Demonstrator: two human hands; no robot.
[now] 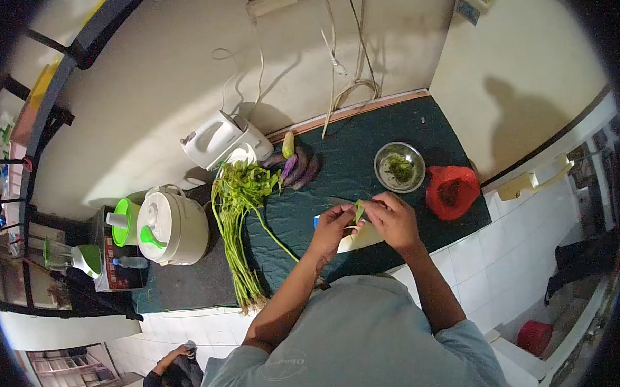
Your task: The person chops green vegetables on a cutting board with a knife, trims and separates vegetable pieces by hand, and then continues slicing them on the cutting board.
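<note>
My left hand and my right hand meet over the front of the table, fingers pinched together. Between them is a small green leaf, and both hands appear closed on it; part of it is hidden by the fingers. Beneath the hands lies a pale cutting board, mostly covered by them. A metal bowl with green leaf pieces inside stands beyond my right hand. To the left of my left arm rests a long bunch of leafy greens, its roots toward me.
A red plastic bag sits right of the bowl. Purple eggplants lie at the back, near a white stand mixer. A rice cooker stands at left. Cords hang on the wall. Another person is low at bottom left.
</note>
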